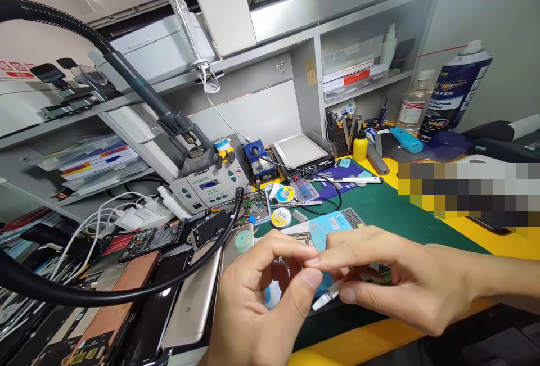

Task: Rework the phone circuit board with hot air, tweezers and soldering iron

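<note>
My left hand [261, 298] is raised at the lower centre, its thumb and index finger curled close to the fingertips of my right hand [400, 281]. Whether anything lies between those left fingers is hidden. My right hand pinches a small silver tube [324, 299], whose upper end is hidden by my fingers. Beneath both hands lies a light blue card [329, 231] on a green work mat [392, 225], along with a printed circuit sheet [301, 236].
A hot-air rework station [208, 186] with a black hose arcs across the left. Several phones and circuit boards [152, 240] lie left of my hands. A solder wick spool [280, 217] sits ahead, and a shelf and spray can [455, 86] stand behind.
</note>
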{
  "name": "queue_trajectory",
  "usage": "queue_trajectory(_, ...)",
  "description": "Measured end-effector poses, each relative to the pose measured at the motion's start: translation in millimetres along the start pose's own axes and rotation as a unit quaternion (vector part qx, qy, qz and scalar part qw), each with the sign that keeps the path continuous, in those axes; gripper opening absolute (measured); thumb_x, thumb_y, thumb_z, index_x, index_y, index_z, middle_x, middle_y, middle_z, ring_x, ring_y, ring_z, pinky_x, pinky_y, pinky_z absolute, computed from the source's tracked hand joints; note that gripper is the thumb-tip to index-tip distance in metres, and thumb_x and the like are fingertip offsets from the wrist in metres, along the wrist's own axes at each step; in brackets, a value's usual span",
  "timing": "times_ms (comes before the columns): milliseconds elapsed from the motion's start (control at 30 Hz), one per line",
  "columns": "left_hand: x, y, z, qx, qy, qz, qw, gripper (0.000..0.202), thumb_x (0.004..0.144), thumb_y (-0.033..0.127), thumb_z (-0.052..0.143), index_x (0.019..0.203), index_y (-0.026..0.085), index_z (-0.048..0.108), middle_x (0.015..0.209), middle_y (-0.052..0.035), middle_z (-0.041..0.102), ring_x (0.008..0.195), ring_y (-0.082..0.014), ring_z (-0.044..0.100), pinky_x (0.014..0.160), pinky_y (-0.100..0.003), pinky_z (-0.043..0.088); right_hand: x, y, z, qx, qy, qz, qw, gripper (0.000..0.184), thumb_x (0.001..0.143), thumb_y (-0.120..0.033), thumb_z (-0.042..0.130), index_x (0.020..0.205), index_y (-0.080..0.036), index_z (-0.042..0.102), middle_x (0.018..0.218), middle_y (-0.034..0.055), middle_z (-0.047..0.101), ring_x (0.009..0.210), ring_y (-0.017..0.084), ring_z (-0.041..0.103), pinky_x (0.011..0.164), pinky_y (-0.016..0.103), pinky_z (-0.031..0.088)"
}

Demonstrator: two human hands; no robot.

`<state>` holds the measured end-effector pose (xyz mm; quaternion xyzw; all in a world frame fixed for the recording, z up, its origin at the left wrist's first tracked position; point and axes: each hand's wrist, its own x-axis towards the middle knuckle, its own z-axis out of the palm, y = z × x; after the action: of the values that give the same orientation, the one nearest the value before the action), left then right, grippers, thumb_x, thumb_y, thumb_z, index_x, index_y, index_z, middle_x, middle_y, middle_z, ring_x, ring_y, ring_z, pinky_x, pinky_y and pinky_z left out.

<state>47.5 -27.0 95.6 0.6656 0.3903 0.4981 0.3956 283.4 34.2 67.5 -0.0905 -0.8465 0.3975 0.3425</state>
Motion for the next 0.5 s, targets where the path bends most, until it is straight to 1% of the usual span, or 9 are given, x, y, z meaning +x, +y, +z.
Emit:
queue_trajectory(133, -1.0, -1.7, -2.9, 0.007, -0.009, 0.012, 1.0, 0.013, 0.1, 0.023, 0.073, 0.103, 0.033, 0.081, 0.092, 0.001, 0.074, 0.08, -0.0101, 0.069, 0.067, -0.016, 0.053, -1.3, 3.6, 0.6, -0.021, -0.003, -0.013, 1.0, 0.055, 0.1, -0.003, 0.063, 0.152, -0.021, 0.068, 0.091, 0.004, 0.071, 0.075, 0.015, 0.059, 0.066, 0.025, 0.047)
queue_trajectory(300, -2.4, -0.8, 1.7, 0.002, 0.014, 0.009, 1.0, 0.012, 0.099, 0.02, 0.071, 0.101, 0.03, 0.079, 0.089, 0.0007, 0.07, 0.079, -0.0103, 0.065, 0.068, -0.017, 0.052, -3.8, 4.6, -0.3, -0.056, 0.001, -0.029, 0.998, 0.056, 0.099, -0.002, 0.061, 0.152, -0.02, 0.068, 0.085, 0.0019, 0.066, 0.072, 0.015, 0.057, 0.065, 0.026, 0.044)
queue_trajectory(400, -3.5, 1.0, 5.8, 0.001, 0.022, 0.004, 1.0, 0.015, 0.1, 0.017, 0.069, 0.1, 0.029, 0.078, 0.089, 0.0015, 0.068, 0.079, -0.0096, 0.063, 0.068, -0.016, 0.051, -2.7, 3.5, -1.5, -0.065, 0.002, -0.04, 0.997, 0.056, 0.098, 0.0, 0.059, 0.151, -0.017, 0.068, 0.085, 0.0021, 0.065, 0.073, 0.015, 0.056, 0.068, 0.026, 0.045)
queue_trajectory(500, -3.8, 1.5, 6.6, 0.005, 0.024, 0.003, 1.0, 0.014, 0.1, 0.018, 0.068, 0.1, 0.028, 0.077, 0.088, 0.0017, 0.067, 0.077, -0.0093, 0.062, 0.068, -0.016, 0.05, -1.2, 3.0, -1.7, -0.069, 0.0, -0.041, 0.997, 0.054, 0.099, -0.001, 0.06, 0.151, -0.014, 0.068, 0.086, 0.0033, 0.066, 0.073, 0.015, 0.056, 0.068, 0.026, 0.046)
